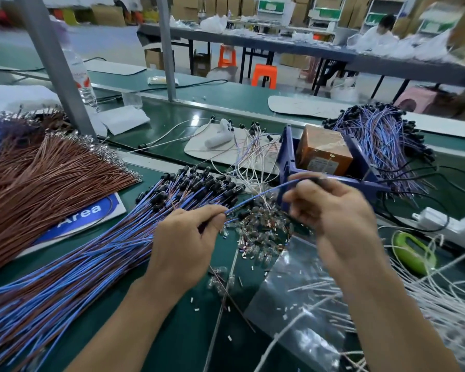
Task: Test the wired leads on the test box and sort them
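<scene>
The left hand (188,237) pinches a blue lead (258,197); the right hand (333,210) grips its black end by the box (324,151).

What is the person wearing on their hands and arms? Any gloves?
No gloves. The left hand and the right hand are bare, with no ring, watch or bracelet showing. The left forearm and the right forearm are bare too; no sleeve shows before the picture's edge.
</scene>
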`<state>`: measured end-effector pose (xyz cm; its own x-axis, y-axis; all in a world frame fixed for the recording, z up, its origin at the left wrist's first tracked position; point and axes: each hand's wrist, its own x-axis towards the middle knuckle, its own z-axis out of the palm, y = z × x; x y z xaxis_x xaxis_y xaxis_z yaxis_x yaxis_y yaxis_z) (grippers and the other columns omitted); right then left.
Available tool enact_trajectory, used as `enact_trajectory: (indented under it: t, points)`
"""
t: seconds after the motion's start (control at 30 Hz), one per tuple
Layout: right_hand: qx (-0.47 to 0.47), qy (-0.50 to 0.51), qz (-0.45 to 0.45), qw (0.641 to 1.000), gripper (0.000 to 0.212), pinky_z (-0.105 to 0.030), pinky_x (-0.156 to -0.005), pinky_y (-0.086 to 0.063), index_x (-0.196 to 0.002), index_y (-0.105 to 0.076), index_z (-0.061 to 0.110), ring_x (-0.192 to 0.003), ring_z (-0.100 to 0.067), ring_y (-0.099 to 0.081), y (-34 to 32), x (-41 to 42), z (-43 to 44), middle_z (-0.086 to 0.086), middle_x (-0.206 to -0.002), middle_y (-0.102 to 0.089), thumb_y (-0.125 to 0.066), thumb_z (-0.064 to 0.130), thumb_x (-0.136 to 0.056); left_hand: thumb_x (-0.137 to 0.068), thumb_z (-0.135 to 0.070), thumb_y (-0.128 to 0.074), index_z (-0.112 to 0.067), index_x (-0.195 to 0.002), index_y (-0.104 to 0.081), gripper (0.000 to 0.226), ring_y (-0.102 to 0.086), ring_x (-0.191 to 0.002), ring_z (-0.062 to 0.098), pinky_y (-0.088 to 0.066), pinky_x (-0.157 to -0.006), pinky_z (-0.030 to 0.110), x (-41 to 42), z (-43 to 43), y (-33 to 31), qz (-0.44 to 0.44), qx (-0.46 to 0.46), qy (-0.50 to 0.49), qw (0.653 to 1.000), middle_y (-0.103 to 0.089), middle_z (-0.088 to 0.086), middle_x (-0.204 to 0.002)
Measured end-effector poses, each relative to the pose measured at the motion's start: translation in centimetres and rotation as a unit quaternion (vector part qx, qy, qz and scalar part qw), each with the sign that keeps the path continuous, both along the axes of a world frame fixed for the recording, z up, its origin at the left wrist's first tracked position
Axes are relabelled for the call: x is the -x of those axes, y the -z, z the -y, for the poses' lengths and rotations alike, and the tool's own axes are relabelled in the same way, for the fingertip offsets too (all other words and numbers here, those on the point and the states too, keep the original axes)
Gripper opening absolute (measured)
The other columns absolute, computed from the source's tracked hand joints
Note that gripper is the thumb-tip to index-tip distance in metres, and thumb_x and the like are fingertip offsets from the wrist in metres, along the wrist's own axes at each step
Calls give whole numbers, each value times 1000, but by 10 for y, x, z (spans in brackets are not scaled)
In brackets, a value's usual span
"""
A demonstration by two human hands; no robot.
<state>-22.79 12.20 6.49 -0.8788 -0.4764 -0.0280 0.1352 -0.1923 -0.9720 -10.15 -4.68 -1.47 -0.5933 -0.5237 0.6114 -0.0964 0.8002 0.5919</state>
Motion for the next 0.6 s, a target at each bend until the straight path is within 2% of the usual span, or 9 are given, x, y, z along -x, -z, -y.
enact_trajectory:
  t: [0.07, 0.13, 0.2, 0.23, 0.3, 0.37, 0.47, 0.53, 0.6]
  points:
    - [81, 74, 29, 994, 13, -29, -68, -60, -85, -76, 12, -70, -16, -68, -9, 6, -20, -7, -80, -75, -66, 21, -86, -95, -32, -69, -27, -104, -82, 16, -64, -70, 20, -56, -68, 34, 1, 1, 4, 27, 1, -3, 1000, -73, -18, -76]
    - [145, 117, 53, 981, 16, -35, -74, -60, -88, -68, 13, -79, -18, -70, -18, 12, -36, -5, -84, -74, -59, 23, -97, -96, -27, -73, -26, -104, -81, 12, -66, -72, 25, -55, -68, 37, 3, 1, 6, 37, -10, -9, 999, -76, -10, -78]
    - [221, 112, 79, 966, 26, -41, -76, -62, -84, -60, 17, -88, -23, -73, -27, 17, -47, -7, -89, -73, -49, 28, -105, -94, -26, -75, -27, -103, -82, 12, -66, -71, 24, -52, -67, 34, 4, 0, 5, 42, -21, -15, 999, -74, -14, -76]
    - [249, 103, 91, 959, 31, -40, -75, -62, -81, -57, 18, -86, -23, -74, -31, 19, -51, -6, -88, -73, -44, 30, -107, -93, -27, -76, -28, -103, -82, 12, -65, -70, 23, -49, -66, 32, 4, 0, 5, 46, -21, -18, 999, -72, -17, -73]
    - [254, 105, 94, 957, 35, -27, -61, -56, -79, -55, 20, -61, -17, -65, -38, 22, -58, -3, -76, -69, -41, 34, -108, -90, -28, -79, -30, -101, -83, 12, -65, -69, 18, -48, -65, 28, 5, -3, 4, 59, -29, -19, 998, -72, -19, -73]
    - [182, 153, 48, 970, 31, -20, -50, -42, -79, -57, 21, -46, -13, -44, -41, 23, -65, 0, -64, -60, -47, 31, -106, -87, -28, -81, -34, -98, -82, 12, -67, -68, 7, -51, -61, 21, 6, -5, 5, 58, -80, -5, 995, -74, -22, -73]
    - [29, 229, -80, 970, 27, -23, -42, -32, -77, -63, 21, -42, -13, -40, -37, 30, -76, 1, -52, -55, -54, 22, -102, -82, -20, -85, -42, -85, -81, 23, -67, -64, -4, -49, -57, 9, 6, -4, 3, 35, -192, 37, 980, -73, -26, -72]
    - [-95, 215, -167, 957, 27, -25, -43, -30, -73, -68, 20, -42, -14, -41, -32, 34, -82, 1, -49, -55, -58, 24, -98, -77, -17, -88, -42, -80, -82, 26, -69, -64, -3, -50, -59, 7, 7, -2, -1, 31, -250, 61, 966, -76, -18, -72]
    - [-199, 149, -239, 939, 17, -27, -46, -32, -76, -72, 22, -44, -14, -41, -24, 35, -87, 2, -50, -56, -63, 31, -87, -75, -12, -89, -38, -80, -83, 27, -72, -66, 6, -54, -61, 12, 7, 2, -5, 25, -311, 88, 946, -78, -5, -73]
